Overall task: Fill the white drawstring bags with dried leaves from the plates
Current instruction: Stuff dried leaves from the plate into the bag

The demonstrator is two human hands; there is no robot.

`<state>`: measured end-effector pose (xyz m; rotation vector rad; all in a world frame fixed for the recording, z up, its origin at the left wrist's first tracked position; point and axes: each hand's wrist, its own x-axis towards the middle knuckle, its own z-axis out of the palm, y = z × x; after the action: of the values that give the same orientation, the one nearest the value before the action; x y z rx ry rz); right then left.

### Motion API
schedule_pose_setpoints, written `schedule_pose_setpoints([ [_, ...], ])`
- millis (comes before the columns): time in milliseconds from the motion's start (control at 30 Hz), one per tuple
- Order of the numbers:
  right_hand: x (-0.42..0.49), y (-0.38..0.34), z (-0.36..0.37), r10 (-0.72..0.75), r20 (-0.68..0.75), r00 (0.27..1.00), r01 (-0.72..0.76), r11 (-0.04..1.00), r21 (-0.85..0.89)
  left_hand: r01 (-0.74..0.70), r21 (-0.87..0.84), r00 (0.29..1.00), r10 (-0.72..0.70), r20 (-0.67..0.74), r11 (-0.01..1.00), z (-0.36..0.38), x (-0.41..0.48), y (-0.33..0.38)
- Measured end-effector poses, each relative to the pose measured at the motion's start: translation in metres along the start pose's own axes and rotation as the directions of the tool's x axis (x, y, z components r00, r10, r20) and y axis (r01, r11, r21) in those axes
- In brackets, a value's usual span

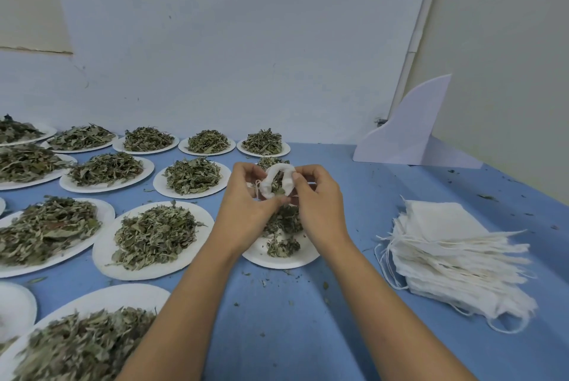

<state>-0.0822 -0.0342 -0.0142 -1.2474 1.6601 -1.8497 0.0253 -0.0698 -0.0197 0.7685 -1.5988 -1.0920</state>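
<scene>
The lower part of the white drawstring bag (pixel 278 169) is hidden behind the fingers, so how full it is cannot be told. Of the plate at 12 o'clock from the hands, only the top of its leaf heap (pixel 272 162) is seen. The plates at 9 and 7 o'clock of the view are cut off by the frame edge, and the large plate (pixel 101 297) at 7 o'clock is blurred.

The bag is held up between both hands, above the near plate (pixel 277 260). Its 9 o'clock edge, where a bit of string shows, is pinched by the curled fingers of the left hand (pixel 246 195). Its 3 o'clock edge is gripped by the right hand (pixel 317 195), with the thumb laid on the rim. The mouth is held open in an arch, and a few leaves are seen inside it.

A thinned heap of dried leaves (pixel 281 246) is left on the near plate, with bare white at its 6 o'clock rim. The other plates, from 8 to 12 o'clock of the hands, are heaped with leaves. A stack of empty bags (pixel 455 245) is laid at 4 o'clock of the hands, its strings trailing off its left side. Leaf crumbs are scattered over the blue table (pixel 308 334).
</scene>
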Motion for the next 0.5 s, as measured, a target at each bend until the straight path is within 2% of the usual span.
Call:
schedule_pose_setpoints([
  [133, -0.001, 0.000, -0.001, -0.060, 0.026, 0.998, 0.062, 0.997, -0.051, -0.031, 0.029, 0.994, 0.034, -0.106, 0.999, 0.003, 0.001, -0.001],
  [267, -0.006, -0.002, -0.001, -0.125, 0.147, 0.981, 0.138, 0.987, -0.084, -0.004, 0.113, 0.977, 0.028, -0.210, 0.994, 0.005, 0.002, -0.003],
  [400, -0.010, -0.005, -0.001, -0.167, 0.239, 0.957, 0.176, 0.984, -0.015, 0.049, 0.088, 0.950, -0.020, -0.311, 0.995, 0.001, 0.003, -0.003],
  [500, -0.011, -0.006, -0.001, -0.161, 0.293, 0.942, 0.156, 0.987, 0.040, 0.041, 0.110, 0.939, 0.000, -0.343, 0.993, 0.000, 0.002, -0.003],
])
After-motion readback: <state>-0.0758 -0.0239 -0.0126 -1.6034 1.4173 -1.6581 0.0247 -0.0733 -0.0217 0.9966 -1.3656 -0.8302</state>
